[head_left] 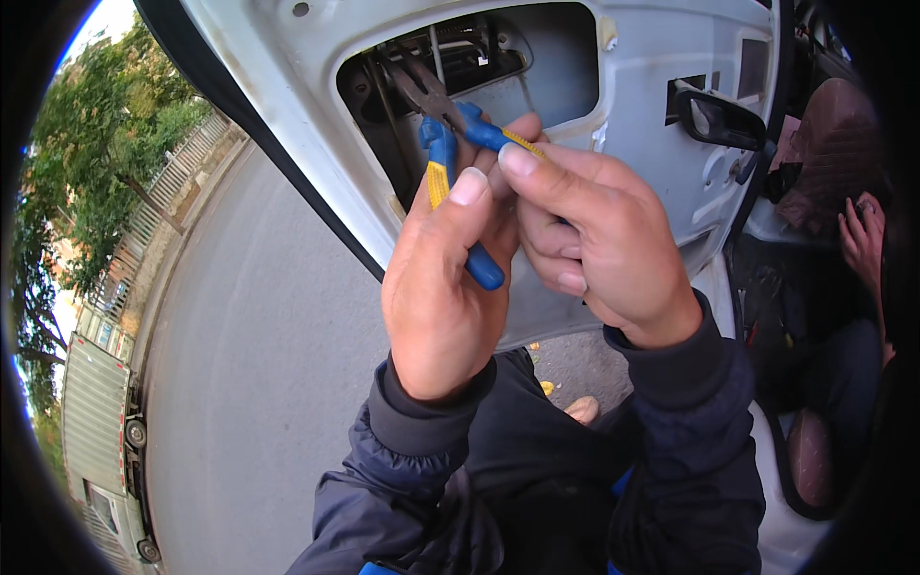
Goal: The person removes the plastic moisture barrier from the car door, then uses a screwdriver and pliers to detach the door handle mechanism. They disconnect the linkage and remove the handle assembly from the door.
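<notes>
Both of my hands are on a pair of pliers [440, 107] with blue and yellow handles and dark metal jaws. My left hand [436, 297] is closed round one handle, its thumb lying along the yellow part. With thumb and fingers, my right hand [613, 216] pinches the other handle. The handles are spread apart, and the jaws point up and left. They lie in front of the large opening [565, 67] in a white vehicle door [637, 53]; whether they touch anything inside cannot be made out. Rods and a metal mechanism [479, 62] show within that opening.
A black mirror [724, 120] stands at the door's right. Farther right, another person's hand [865, 230] rests by a dark seat [826, 144] inside the vehicle. On the left are a grey road [259, 335], a fence [158, 216] and a parked truck [96, 412].
</notes>
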A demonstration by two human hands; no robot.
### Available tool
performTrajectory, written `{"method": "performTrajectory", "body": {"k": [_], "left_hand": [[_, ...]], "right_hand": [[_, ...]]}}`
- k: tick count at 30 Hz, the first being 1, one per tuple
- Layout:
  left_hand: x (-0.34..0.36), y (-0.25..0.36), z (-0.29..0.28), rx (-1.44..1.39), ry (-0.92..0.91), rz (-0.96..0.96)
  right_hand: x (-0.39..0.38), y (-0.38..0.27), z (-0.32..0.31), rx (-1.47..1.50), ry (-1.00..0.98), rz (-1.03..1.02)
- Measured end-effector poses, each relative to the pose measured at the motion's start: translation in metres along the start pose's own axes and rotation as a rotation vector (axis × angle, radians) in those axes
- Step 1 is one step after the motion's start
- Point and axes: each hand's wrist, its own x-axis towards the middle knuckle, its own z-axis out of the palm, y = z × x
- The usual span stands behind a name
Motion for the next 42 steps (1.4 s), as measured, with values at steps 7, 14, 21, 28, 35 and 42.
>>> {"method": "performTrajectory", "body": {"k": [7, 14, 21, 28, 35, 42], "left_hand": [[0.001, 0.005, -0.009, -0.008, -0.055, 0.011], [0.001, -0.001, -0.008, 0.126, -0.105, 0.018], [0.0, -0.003, -0.001, 0.117, -0.01, 0.049], [-0.008, 0.008, -0.004, 0.106, -0.075, 0.002], [-0.023, 0.027, -0.002, 0.108, -0.072, -0.14], [-0.015, 0.028, -0.006, 0.091, -0.023, -0.05]], "right_hand": [[-0.001, 0.001, 0.003, 0.053, 0.006, 0.01], [-0.001, 0.0, -0.002, 0.064, -0.009, 0.021], [-0.005, 0.003, 0.003, 0.125, -0.038, 0.03], [-0.017, 0.001, 0.006, 0.039, -0.016, 0.054], [-0.03, -0.022, -0.013, -0.061, -0.1, 0.111], [-0.017, -0.014, -0.007, -0.015, -0.124, 0.103]]}}
